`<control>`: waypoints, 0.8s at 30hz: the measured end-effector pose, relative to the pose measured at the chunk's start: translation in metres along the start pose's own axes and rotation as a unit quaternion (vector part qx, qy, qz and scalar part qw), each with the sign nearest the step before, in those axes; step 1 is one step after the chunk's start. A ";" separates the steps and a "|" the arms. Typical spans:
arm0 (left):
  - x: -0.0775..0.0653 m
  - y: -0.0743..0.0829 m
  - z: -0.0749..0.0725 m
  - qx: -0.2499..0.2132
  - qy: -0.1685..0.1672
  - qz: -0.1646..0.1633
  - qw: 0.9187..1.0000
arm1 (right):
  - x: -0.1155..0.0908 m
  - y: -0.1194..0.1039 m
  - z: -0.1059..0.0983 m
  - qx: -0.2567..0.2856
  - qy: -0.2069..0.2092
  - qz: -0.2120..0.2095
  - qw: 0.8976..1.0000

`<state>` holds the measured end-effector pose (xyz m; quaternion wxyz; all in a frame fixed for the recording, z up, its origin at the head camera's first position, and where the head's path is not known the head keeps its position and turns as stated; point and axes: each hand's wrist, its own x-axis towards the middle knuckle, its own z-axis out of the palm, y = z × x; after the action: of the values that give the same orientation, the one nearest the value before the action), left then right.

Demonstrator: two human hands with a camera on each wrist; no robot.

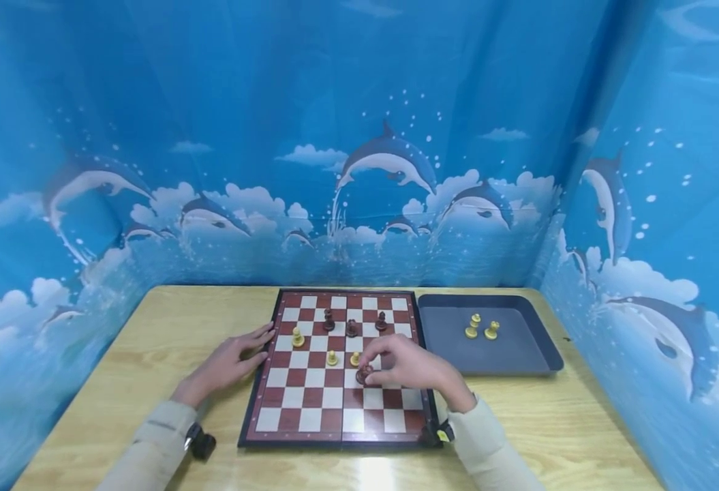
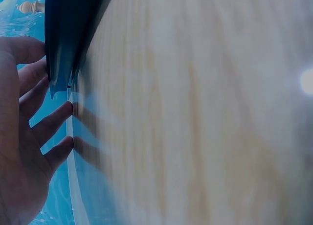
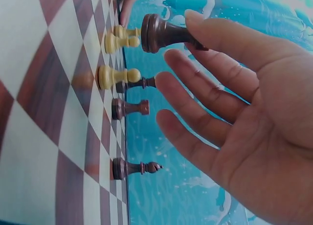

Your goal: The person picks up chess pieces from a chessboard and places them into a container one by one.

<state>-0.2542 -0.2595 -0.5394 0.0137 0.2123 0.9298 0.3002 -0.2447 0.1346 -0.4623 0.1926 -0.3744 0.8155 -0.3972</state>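
Note:
My right hand (image 1: 405,365) pinches a dark brown chess piece (image 3: 164,33) between thumb and forefinger. In the right wrist view its base is off the chessboard (image 1: 313,399), and the fingertips hide its top. Just beyond it stand two yellow pawns (image 1: 332,357). Farther back are a dark rook (image 1: 352,329), a dark bishop (image 1: 381,322) and another dark piece (image 1: 328,320). At the left, one more yellow piece (image 1: 298,338) stands on the board. My left hand (image 1: 230,365) lies at the board's left edge, fingers extended, some touching the dark frame (image 2: 66,44).
Right of the board sits a grey tray (image 1: 441,354) holding two upright yellow chess pieces (image 1: 472,327). Everything stands on a light wooden table (image 1: 144,354). A blue dolphin-print curtain (image 1: 261,136) hangs behind the table and along the right side.

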 end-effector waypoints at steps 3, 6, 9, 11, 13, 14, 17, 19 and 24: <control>0.000 0.000 0.001 -0.002 0.002 0.002 1.000 | -0.001 -0.001 -0.003 0.004 0.010 0.005 1.000; 0.001 0.000 0.001 -0.007 0.005 0.000 1.000 | -0.002 -0.001 -0.006 -0.014 0.023 0.002 1.000; 0.000 0.000 0.001 -0.007 0.001 -0.001 1.000 | -0.005 0.000 -0.010 -0.035 0.035 -0.002 0.999; -0.001 0.000 0.000 -0.006 -0.001 -0.001 1.000 | -0.007 0.001 -0.013 -0.041 0.045 0.001 0.998; -0.001 0.000 0.000 -0.006 0.000 0.000 1.000 | -0.010 0.003 -0.017 -0.044 0.059 0.008 0.997; -0.001 0.000 0.000 -0.006 0.001 0.000 1.000 | -0.011 0.005 -0.018 -0.045 0.066 0.013 0.997; -0.003 0.000 0.000 -0.009 0.001 -0.002 1.000 | -0.017 0.008 -0.024 -0.058 0.086 0.027 0.994; -0.003 0.000 0.001 -0.009 -0.002 -0.003 1.000 | -0.021 0.010 -0.029 -0.075 0.100 0.034 0.992; -0.003 -0.001 0.002 -0.006 0.006 0.003 1.000 | -0.030 0.015 -0.041 -0.111 0.133 0.045 0.984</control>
<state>-0.2518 -0.2598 -0.5421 0.0084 0.2129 0.9276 0.3068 -0.2576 0.1841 -0.4490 0.0569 -0.3003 0.8889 -0.3414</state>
